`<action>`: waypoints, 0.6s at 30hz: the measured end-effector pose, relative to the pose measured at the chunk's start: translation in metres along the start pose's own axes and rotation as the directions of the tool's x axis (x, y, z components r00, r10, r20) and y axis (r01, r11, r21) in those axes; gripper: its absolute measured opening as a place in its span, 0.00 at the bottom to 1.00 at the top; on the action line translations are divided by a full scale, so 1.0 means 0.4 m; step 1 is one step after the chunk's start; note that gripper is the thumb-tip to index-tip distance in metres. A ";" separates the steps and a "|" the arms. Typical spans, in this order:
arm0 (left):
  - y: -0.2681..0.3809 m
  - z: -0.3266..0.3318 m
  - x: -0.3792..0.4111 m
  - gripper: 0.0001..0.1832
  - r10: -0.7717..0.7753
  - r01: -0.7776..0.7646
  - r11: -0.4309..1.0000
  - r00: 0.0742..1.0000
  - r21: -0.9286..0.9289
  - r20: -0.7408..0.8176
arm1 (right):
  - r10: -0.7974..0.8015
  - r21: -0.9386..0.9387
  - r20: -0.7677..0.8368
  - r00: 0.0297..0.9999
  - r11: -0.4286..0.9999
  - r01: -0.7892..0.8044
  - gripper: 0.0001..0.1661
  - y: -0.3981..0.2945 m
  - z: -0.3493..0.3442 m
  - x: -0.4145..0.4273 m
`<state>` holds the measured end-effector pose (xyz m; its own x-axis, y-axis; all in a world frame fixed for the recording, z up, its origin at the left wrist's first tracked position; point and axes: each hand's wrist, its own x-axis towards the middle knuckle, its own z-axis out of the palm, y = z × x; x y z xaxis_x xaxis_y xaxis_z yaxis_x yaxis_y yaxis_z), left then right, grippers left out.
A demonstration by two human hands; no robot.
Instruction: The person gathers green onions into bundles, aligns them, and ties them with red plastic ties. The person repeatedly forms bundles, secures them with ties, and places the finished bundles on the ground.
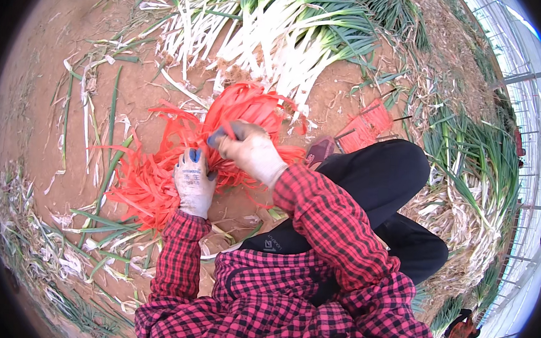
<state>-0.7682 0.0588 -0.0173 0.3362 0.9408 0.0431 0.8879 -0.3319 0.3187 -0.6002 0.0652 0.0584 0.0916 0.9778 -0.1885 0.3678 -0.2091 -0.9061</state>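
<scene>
A big bundle of red plastic tying strips (246,107) lies on the soil in front of me, its loose ends fanned out to the left. My left hand (195,180), in a white glove with blue fingertips, is closed on the middle of the bundle. Above and right of it, my right hand (246,146), gloved alike, pinches a strip between thumb and fingers. Beyond the bundle lie many spring onions (278,44), white stalks and roots towards me, green leaves away.
A smaller red strip bundle with thin dark rods (368,126) lies by my shoe (320,149). More onions (475,167) are heaped at right. Peeled leaves (104,233) litter the soil at left. A person (463,327) is far off at lower right, near the greenhouse wall (527,184).
</scene>
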 end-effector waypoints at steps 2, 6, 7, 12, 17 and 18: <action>-0.056 0.005 -0.006 0.33 0.012 -0.013 1.000 0.998 -0.018 -0.057 | 0.208 0.681 0.253 0.945 0.656 -0.327 0.12 -0.072 -0.042 -0.010; -0.067 0.055 0.025 0.37 -0.009 0.005 0.998 0.997 -0.063 -0.074 | -0.006 0.904 0.347 0.938 0.270 -0.333 0.10 -0.079 -0.131 -0.049; -0.103 0.070 0.033 0.37 -0.013 0.010 0.999 0.995 -0.034 -0.099 | -0.118 0.928 0.351 0.929 0.178 -0.328 0.10 -0.092 -0.159 -0.055; -0.175 0.064 0.053 0.34 -0.004 -0.002 0.993 0.999 0.116 0.050 | -0.126 0.987 0.052 0.991 0.158 -0.032 0.15 -0.117 -0.380 -0.099; -0.198 0.100 0.070 0.31 0.024 -0.050 0.968 0.994 0.246 0.106 | -0.198 0.942 -0.198 0.960 0.230 0.242 0.15 -0.139 -0.606 -0.185; -0.234 0.101 0.065 0.31 -0.008 -0.033 0.963 0.989 0.267 0.151 | -0.245 0.921 -0.215 0.946 0.273 0.280 0.16 -0.149 -0.670 -0.196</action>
<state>-0.8299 0.1117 -0.0844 0.3722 0.9224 -0.1029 0.9281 -0.3686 0.0528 -0.3814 -0.0026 0.2287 0.1952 0.9728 0.1247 -0.7258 0.2288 -0.6488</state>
